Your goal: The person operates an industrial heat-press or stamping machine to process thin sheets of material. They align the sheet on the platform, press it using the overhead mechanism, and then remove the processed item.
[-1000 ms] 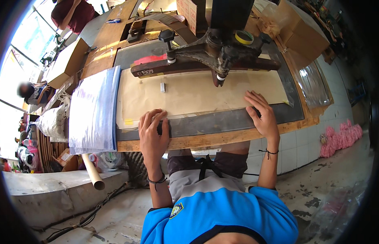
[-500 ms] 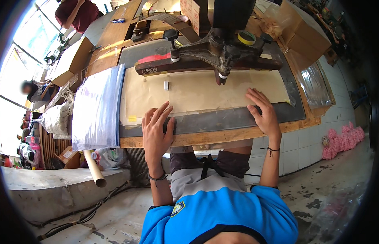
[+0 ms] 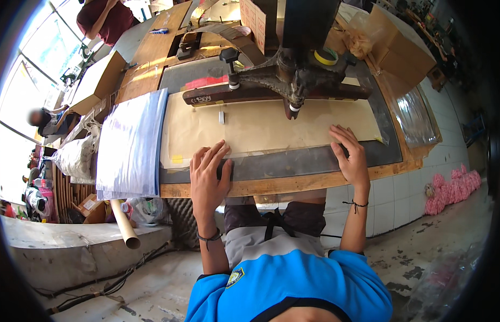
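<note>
A long tan sheet (image 3: pixel 261 129) lies on a dark grey mat (image 3: pixel 282 165) at the front of the wooden table. My left hand (image 3: pixel 209 174) rests over the sheet's near edge towards the left, fingers stretched out and holding nothing. Farther right, my right hand (image 3: pixel 351 158) lies at the same edge, its fingers extended and also without any object. A small whitish piece (image 3: pixel 221 117) sits on the sheet beyond my left hand. Just past it a dark metal bar (image 3: pixel 277 95) crosses over the sheet, under a heavy press frame (image 3: pixel 293 75) with black knobs.
Left of the mat lies a stack of clear plastic sheets (image 3: pixel 129 145). Plastic-wrapped material (image 3: pixel 415 115) and a cardboard box (image 3: pixel 403 45) stand at right. A yellow tape roll (image 3: pixel 326 56) rests on the frame. Two people are farther off at left.
The whole view has shifted slightly, so the table appears a little lower. Both hands stay at the sheet's near edge, with little visible movement.
</note>
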{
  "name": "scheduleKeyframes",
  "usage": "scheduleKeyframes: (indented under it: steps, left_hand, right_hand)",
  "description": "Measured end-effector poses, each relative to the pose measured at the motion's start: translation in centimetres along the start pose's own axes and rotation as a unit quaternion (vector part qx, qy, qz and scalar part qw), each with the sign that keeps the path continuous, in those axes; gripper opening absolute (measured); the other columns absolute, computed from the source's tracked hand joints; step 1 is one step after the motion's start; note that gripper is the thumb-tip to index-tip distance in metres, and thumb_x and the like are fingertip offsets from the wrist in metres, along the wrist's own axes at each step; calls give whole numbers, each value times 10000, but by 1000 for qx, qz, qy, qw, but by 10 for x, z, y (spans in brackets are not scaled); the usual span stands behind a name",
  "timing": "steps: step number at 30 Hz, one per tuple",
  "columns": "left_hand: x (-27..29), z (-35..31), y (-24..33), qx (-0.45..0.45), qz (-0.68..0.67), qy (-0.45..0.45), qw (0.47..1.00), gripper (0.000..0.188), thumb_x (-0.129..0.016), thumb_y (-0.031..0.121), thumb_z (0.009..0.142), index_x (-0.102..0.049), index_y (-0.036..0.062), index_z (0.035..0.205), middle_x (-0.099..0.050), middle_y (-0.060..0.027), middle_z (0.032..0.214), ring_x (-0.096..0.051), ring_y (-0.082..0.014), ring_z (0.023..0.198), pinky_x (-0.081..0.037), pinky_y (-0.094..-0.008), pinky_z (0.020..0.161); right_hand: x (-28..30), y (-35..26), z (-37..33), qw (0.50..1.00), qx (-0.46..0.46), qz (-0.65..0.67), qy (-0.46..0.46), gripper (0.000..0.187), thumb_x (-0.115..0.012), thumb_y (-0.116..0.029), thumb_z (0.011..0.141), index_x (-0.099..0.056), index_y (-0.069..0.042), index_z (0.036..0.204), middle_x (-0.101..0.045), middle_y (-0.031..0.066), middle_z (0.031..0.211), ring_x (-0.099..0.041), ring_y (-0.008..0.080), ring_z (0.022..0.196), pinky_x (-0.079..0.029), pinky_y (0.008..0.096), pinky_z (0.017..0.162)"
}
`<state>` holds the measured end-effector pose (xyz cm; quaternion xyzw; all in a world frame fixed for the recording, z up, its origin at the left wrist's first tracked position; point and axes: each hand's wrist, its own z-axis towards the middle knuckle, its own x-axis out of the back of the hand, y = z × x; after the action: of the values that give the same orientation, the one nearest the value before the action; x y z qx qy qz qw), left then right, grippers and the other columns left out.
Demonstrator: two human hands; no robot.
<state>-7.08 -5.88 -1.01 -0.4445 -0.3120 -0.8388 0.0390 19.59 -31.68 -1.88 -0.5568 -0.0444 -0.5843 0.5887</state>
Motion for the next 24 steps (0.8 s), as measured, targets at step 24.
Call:
scheduleKeyframes:
  steps: [24]
  left_hand:
    - [-2,1,0,6,4,-6,1000,239,-683,142,969,-784,87,1179,-743,-48,1304,-589,-339,1251,-446,-463,1114]
  right_hand:
    - [-2,-3,3,1000,-7,-21,-1,344,-650,-257,1045,-723,-10,1273,-696,158,1371,-575,343,1389,-397,471,1218]
